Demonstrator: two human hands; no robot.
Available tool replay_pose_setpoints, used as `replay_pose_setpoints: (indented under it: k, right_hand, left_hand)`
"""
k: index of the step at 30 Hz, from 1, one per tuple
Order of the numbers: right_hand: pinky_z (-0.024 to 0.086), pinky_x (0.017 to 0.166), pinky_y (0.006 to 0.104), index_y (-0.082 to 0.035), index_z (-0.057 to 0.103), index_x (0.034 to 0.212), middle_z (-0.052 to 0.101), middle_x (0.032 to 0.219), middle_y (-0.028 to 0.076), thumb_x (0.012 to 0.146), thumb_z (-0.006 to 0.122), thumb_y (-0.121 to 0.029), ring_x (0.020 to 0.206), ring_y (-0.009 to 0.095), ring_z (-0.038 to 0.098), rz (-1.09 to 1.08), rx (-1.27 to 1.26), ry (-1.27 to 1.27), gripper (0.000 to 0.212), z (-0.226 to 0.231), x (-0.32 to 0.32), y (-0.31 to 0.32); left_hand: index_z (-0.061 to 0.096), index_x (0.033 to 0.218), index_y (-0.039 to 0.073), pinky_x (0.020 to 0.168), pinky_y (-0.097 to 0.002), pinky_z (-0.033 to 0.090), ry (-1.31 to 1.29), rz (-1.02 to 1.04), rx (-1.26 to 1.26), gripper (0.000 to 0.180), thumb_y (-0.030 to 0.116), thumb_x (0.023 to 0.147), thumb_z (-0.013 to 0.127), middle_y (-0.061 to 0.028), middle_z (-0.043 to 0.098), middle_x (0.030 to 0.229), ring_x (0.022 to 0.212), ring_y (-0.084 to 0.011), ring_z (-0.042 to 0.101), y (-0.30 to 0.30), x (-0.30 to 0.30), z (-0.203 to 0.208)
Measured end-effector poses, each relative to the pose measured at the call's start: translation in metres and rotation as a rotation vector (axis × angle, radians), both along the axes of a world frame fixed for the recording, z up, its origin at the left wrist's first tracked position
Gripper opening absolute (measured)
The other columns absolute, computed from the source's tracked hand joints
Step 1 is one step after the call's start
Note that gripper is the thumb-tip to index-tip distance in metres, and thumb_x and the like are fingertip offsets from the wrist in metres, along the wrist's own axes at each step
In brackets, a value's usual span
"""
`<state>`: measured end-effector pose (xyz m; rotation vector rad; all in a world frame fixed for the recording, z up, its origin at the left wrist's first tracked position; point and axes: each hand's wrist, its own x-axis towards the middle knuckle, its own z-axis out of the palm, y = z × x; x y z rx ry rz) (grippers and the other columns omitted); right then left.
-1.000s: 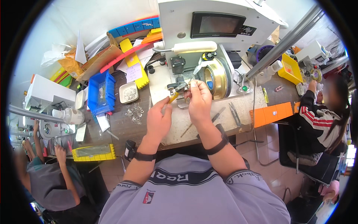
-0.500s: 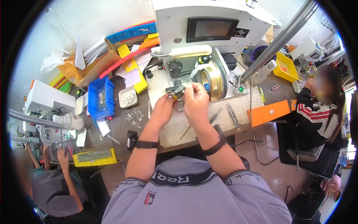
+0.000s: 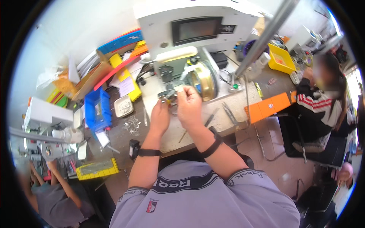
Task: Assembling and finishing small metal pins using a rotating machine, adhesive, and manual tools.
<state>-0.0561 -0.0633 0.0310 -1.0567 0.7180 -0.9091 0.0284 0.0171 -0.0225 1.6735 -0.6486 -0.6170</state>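
Both my hands work close together in front of the machine's brass-coloured wheel [image 3: 205,81]. My left hand [image 3: 160,114] is closed at a small dark metal fixture [image 3: 164,93], its fingertips on something too small to make out. Just to its right, my right hand [image 3: 189,106] is pinched near a small pale piece [image 3: 178,88]; whether the fingers grip that piece cannot be told. Above them runs a white lamp bar [image 3: 176,54], and a dark screen [image 3: 197,30] sits on the white machine housing [image 3: 156,34].
Left of my arms are a white dish [image 3: 124,106], scattered small metal pieces [image 3: 132,126] and a blue bin [image 3: 89,110]. Tweezers [image 3: 230,113] lie on the right of the board. Beyond are an orange panel [image 3: 268,107] and a yellow bin [image 3: 280,57]. Co-workers sit on both sides.
The view has shifted, so the bench and machine appear farther left. My hands stay closed together at the fixture. At the left, the co-worker's arms have changed position.
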Motion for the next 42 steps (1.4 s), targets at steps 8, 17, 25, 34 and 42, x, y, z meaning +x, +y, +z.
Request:
replay_pose_setpoints:
  k: [8, 17, 25, 34, 42]
  right_hand:
    - [0.040, 0.059, 0.0205, -0.001, 0.066, 0.098, 0.059, 0.080, -0.003, 0.100, 0.064, -0.015, 0.067, 0.003, 0.050, 0.086, 0.032, 0.012, 0.014, 0.009, -0.065, 0.027]
    - [0.047, 0.063, 0.0309, -0.002, 0.072, 0.096, 0.065, 0.079, 0.009, 0.091, 0.070, -0.012, 0.066, 0.018, 0.057, -0.326, -0.625, 0.625, 0.012, 0.005, -0.186, -0.084]
    - [0.053, 0.080, 0.0387, 0.001, 0.074, 0.102, 0.073, 0.094, 0.018, 0.092, 0.067, -0.022, 0.088, 0.032, 0.070, 0.022, -0.579, 0.890, 0.025, -0.008, -0.197, -0.166]
    - [0.053, 0.078, 0.0355, 0.004, 0.072, 0.103, 0.072, 0.090, 0.017, 0.092, 0.068, -0.020, 0.083, 0.024, 0.068, 0.123, -0.541, 1.002, 0.026, -0.006, -0.184, -0.164]
    - [0.054, 0.077, 0.0396, -0.002, 0.075, 0.096, 0.072, 0.090, 0.017, 0.090, 0.068, -0.023, 0.086, 0.031, 0.069, 0.042, -0.557, 1.007, 0.023, -0.006, -0.184, -0.165]
  left_hand:
    - [0.065, 0.120, -0.005, 0.090, -0.0386, 0.050, -0.527, 0.188, 0.154, 0.032, 0.019, 0.101, 0.054, -0.0217, 0.070, 0.107, 0.100, -0.0331, 0.068, 0.034, -0.014, 0.015]
    - [0.060, 0.135, -0.004, 0.074, -0.0404, 0.051, -0.391, 0.135, 0.345, 0.048, 0.011, 0.090, 0.061, -0.0245, 0.069, 0.097, 0.081, -0.0326, 0.067, 0.041, -0.040, 0.036]
    - [0.058, 0.139, -0.001, 0.069, -0.0410, 0.049, -0.505, 0.089, 0.342, 0.053, 0.008, 0.087, 0.061, -0.0216, 0.065, 0.086, 0.074, -0.0329, 0.063, 0.049, -0.037, 0.027]
    - [0.052, 0.143, -0.002, 0.099, -0.0420, 0.045, -0.678, 0.062, 0.156, 0.055, 0.004, 0.089, 0.058, -0.0212, 0.064, 0.123, 0.113, -0.0360, 0.060, 0.065, -0.058, 0.022]
    - [0.056, 0.136, -0.003, 0.107, -0.0437, 0.040, -0.765, 0.051, 0.101, 0.048, 0.001, 0.088, 0.057, -0.0193, 0.062, 0.134, 0.122, -0.0370, 0.056, 0.078, -0.069, 0.013]
